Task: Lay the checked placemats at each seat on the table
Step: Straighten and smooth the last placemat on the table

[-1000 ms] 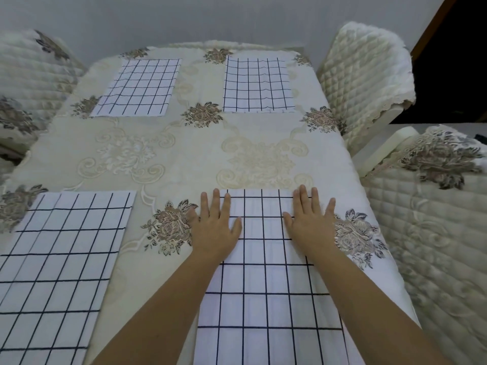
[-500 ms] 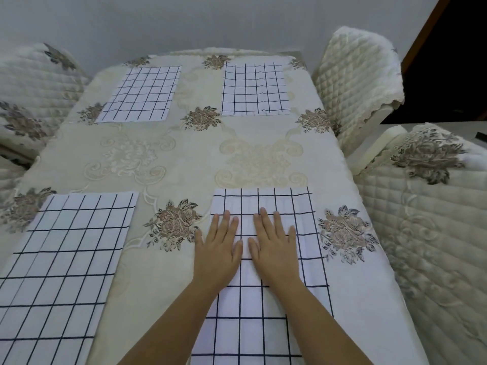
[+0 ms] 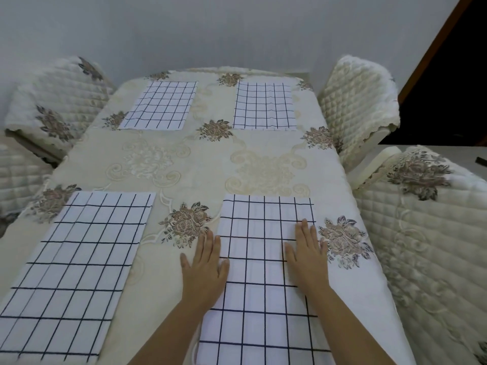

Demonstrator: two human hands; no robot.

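I find the table (image 3: 370, 275) fully covered by a cream tablecloth (image 3: 205, 164) with embroidered flowers. Four white placemats with dark checks lie flat on the cloth: the far-left placemat (image 3: 160, 105), far-right placemat (image 3: 264, 106), near-left placemat (image 3: 73, 262) and near-right placemat (image 3: 258, 248). All four lie apart from one another. The near pair run past the lower edge of my view.
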